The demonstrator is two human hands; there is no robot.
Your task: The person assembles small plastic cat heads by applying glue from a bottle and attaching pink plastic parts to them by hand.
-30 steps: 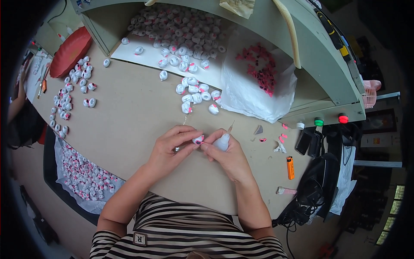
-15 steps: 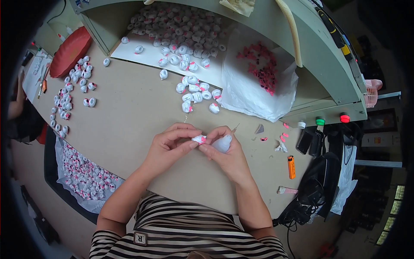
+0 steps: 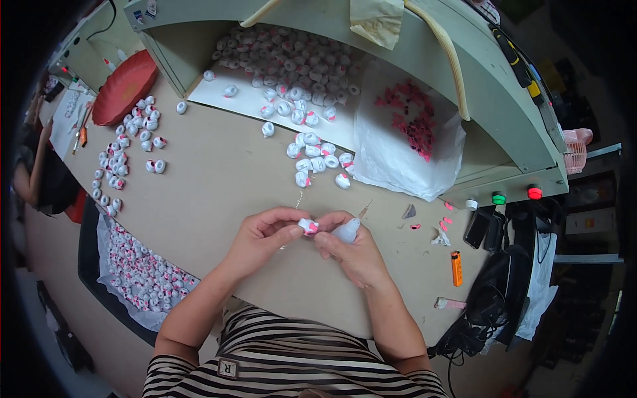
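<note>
Between the thumb and fingertips of my left hand (image 3: 265, 237) is a small rounded white piece with pink patches (image 3: 308, 227). My right hand (image 3: 358, 255) closes round a small translucent squeeze bottle (image 3: 347, 231), its thin needle tip pointing up and away from me. The right thumb and forefinger come up close beside the white piece; whether they touch it I cannot tell. Beyond my hands, several similar white and pink pieces (image 3: 312, 151) lie in a loose cluster on the table (image 3: 219, 179).
A big heap of white pieces (image 3: 285, 60) fills the shelf, beside pink bits (image 3: 415, 123) on a plastic sheet (image 3: 385, 162). More stand near a red tray (image 3: 126, 86) and in a lined bin (image 3: 142, 272). An orange lighter (image 3: 456, 268) lies right. A co-worker's arm (image 3: 30, 176) shows far left.
The whole view has shifted, so the bench sits slightly lower and further right. The white piece has turned a little in my fingers, showing more pink. Both hands keep their holds.
</note>
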